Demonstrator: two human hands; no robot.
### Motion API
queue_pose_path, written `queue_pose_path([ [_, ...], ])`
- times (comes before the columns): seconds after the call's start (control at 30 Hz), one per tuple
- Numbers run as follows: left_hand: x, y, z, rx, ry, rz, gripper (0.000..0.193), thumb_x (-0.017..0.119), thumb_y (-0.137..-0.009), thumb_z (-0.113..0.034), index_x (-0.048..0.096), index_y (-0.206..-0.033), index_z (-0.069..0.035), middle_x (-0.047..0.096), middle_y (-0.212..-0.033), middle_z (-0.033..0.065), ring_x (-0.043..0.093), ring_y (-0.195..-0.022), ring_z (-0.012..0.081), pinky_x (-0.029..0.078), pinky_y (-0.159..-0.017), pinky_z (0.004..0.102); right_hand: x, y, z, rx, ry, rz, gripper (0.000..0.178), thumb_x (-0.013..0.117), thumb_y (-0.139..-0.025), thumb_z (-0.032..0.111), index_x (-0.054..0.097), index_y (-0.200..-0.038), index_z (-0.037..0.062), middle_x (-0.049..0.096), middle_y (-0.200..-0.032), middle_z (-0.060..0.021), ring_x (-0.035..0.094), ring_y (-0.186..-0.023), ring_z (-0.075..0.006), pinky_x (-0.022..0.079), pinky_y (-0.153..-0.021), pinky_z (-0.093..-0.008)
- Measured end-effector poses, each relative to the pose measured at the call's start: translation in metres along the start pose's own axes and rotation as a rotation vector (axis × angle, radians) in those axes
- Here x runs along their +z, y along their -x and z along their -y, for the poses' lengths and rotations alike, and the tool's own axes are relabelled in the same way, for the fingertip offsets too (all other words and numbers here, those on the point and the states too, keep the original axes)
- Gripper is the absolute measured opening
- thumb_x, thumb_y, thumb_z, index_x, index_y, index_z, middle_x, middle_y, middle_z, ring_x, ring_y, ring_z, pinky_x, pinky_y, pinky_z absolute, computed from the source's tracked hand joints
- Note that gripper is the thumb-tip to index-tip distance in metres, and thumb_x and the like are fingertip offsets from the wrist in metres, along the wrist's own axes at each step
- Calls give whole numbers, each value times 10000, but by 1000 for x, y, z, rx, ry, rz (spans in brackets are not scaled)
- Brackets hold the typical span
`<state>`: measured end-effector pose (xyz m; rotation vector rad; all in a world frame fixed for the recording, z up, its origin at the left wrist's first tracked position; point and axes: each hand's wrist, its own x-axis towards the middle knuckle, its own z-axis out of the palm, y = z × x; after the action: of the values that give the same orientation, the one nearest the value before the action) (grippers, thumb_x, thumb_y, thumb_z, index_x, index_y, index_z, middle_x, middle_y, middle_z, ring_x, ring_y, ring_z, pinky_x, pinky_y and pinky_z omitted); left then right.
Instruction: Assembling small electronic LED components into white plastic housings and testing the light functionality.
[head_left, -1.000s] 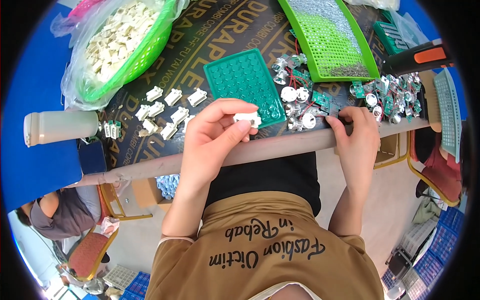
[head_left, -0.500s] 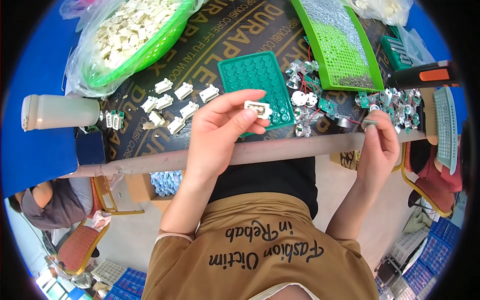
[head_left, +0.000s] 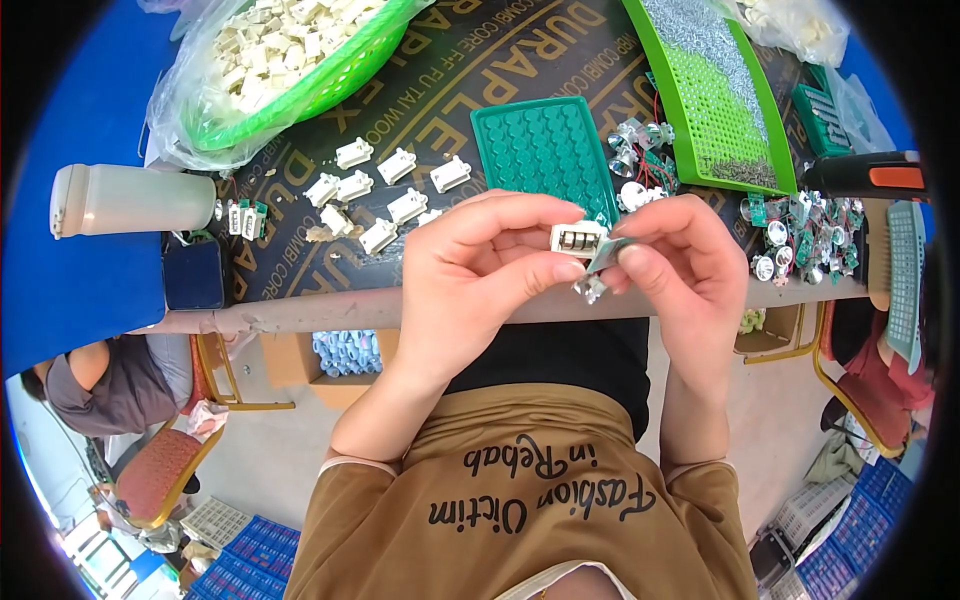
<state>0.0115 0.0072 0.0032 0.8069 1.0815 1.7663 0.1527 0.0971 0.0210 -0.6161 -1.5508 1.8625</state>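
white housing [head_left: 574, 239] pinched; white pieces [head_left: 285, 50] in green basket [head_left: 322, 98]

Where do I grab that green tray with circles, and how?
Probably pinch the green tray by its far-left corner, coming from the left: its rim is exposed there, while silver reflectors crowd its right edge and the left hand covers its near side.

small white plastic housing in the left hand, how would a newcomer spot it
Find the dark, gold-lettered tabletop. By its near edge, the left hand pinches the small white plastic housing. Unlike similar housings lying farther left, it is held, showing dark bars inside.
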Motion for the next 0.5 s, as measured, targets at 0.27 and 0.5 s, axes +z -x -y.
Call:
queue_pose_path([
  [0.27, 1, 6, -3, 50, 12, 25, 257, 616, -720, 110, 586, -969, 57, 538, -961, 96, 574, -862, 151, 514, -739, 246, 3, -6, -1, -155, 111, 14, 80, 538, -802, -60, 537, -880, -44, 482, -908, -67, 557, -658, -96, 457, -557, -191],
  [0.5, -6, 4, 5, 80, -29, 1, 254, 588, -749, 99, 554, -991, 33, 527, -992, 93, 555, -844, 131, 479, -753, 252, -5, -3, -2, -109, -3, -12, 92, 538, -802, -58, 538, -893, -45, 493, -881, -60, 566, -667, -94, 460, -555, -190],
])
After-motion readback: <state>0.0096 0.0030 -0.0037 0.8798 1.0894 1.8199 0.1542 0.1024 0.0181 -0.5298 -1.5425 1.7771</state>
